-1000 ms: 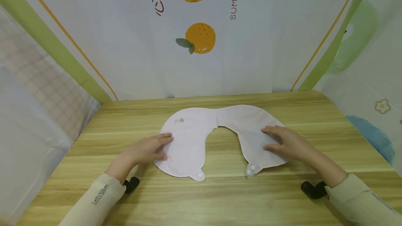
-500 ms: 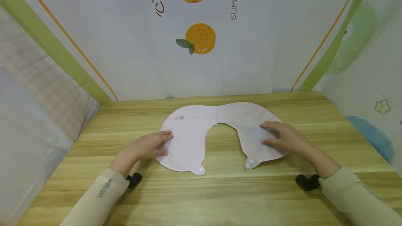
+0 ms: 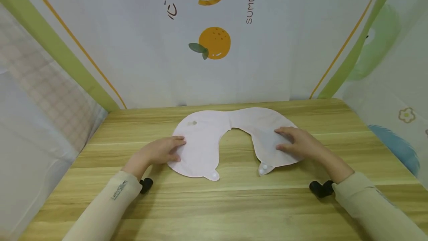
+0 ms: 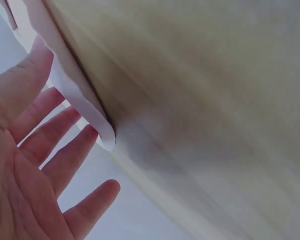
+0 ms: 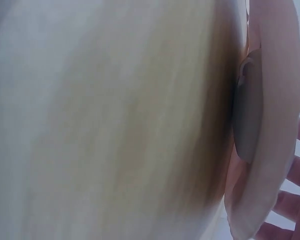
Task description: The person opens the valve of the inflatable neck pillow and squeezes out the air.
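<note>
A flat, pale pink U-shaped neck pillow (image 3: 204,148) lies on the wooden table, its opening towards me. Each end carries a small tab with snap buttons, and a small greyish mark shows on its left half. My left hand (image 3: 161,150) rests at the left outer edge; in the left wrist view its fairly straight, spread fingers (image 4: 70,155) touch the rim. On the right lobe rests my right hand (image 3: 297,142), thumb and fingers apart. The right wrist view shows a grey piece (image 5: 250,107) under the pillow's edge; its kind is unclear.
The wooden table (image 3: 234,211) ends at a white curtain (image 3: 160,77) printed with oranges. Patterned cloth hangs at both sides. Black fittings (image 3: 321,189) sit by both wrists.
Both hands have slid the neck pillow a little away from me, towards the table's back edge. The fingers keep about the same pose.
</note>
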`<state>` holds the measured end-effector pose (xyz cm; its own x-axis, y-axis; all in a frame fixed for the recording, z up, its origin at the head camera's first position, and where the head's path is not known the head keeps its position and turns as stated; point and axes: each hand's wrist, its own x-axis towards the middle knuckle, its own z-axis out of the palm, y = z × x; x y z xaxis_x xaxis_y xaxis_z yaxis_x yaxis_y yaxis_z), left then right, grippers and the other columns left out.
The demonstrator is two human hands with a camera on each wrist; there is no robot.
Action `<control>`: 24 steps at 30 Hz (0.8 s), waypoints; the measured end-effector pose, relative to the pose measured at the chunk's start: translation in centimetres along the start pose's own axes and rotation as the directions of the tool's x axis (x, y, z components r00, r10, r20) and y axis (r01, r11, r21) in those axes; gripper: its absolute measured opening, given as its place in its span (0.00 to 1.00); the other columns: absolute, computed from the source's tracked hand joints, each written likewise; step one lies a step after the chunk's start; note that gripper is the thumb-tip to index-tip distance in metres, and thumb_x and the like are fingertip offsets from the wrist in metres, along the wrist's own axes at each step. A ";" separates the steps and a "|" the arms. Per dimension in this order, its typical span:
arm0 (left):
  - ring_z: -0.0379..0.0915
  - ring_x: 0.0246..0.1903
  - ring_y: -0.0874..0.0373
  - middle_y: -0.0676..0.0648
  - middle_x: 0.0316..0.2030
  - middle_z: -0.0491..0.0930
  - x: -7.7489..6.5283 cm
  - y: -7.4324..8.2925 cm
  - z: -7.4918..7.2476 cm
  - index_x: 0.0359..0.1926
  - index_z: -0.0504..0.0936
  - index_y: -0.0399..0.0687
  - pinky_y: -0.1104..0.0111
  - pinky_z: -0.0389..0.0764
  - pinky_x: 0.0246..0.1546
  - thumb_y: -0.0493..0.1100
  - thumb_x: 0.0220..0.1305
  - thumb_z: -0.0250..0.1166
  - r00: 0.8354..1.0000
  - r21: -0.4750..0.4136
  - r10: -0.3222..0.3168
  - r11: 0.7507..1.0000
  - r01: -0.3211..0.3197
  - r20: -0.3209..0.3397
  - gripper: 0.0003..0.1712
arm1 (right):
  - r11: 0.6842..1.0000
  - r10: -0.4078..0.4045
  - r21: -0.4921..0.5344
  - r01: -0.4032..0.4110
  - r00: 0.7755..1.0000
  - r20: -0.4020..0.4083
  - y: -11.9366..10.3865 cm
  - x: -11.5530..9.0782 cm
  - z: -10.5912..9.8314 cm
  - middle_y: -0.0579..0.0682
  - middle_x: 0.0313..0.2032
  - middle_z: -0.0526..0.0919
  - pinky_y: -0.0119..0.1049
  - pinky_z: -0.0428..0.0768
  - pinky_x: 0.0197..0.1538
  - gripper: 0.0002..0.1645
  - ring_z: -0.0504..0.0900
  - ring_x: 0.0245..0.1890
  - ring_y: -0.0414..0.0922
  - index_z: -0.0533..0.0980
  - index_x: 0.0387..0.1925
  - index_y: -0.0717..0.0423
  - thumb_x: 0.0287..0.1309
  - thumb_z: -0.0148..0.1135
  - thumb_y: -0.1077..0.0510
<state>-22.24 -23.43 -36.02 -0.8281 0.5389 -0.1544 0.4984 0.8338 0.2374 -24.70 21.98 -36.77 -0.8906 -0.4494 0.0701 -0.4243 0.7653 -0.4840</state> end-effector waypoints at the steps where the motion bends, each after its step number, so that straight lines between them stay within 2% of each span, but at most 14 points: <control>1: 0.57 0.64 0.39 0.36 0.65 0.62 0.1 -0.1 0.0 0.62 0.68 0.35 0.50 0.60 0.64 0.46 0.58 0.65 1.000 0.003 -0.001 1.000 0.001 0.003 0.34 | 1.000 -0.001 -0.002 0.001 1.000 -0.002 0.0 0.1 0.0 0.60 0.59 0.72 0.57 0.63 0.62 0.34 0.65 0.62 0.61 0.70 0.59 0.60 0.52 0.66 0.51; 16: 0.54 0.66 0.40 0.37 0.66 0.60 1.2 -1.1 -0.7 0.63 0.67 0.36 0.50 0.57 0.66 0.44 0.57 0.66 0.999 -0.049 -0.033 0.998 0.035 0.035 0.35 | 1.000 0.009 -0.006 -0.009 1.000 0.000 0.6 1.5 0.2 0.60 0.61 0.70 0.58 0.61 0.63 0.35 0.62 0.63 0.62 0.69 0.60 0.57 0.53 0.65 0.47; 24: 0.55 0.65 0.40 0.37 0.65 0.62 1.9 -1.3 -0.9 0.62 0.68 0.36 0.51 0.58 0.65 0.45 0.56 0.66 0.999 -0.001 -0.007 1.000 0.007 0.041 0.35 | 0.999 0.030 0.011 -0.030 0.999 0.019 1.0 2.0 0.3 0.62 0.62 0.67 0.60 0.59 0.64 0.36 0.59 0.64 0.64 0.68 0.61 0.56 0.53 0.64 0.46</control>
<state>-24.69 -23.66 -35.75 -0.8205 0.5372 -0.1957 0.4920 0.8378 0.2368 -26.83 21.71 -37.36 -0.8995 -0.4352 0.0391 -0.3956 0.7732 -0.4957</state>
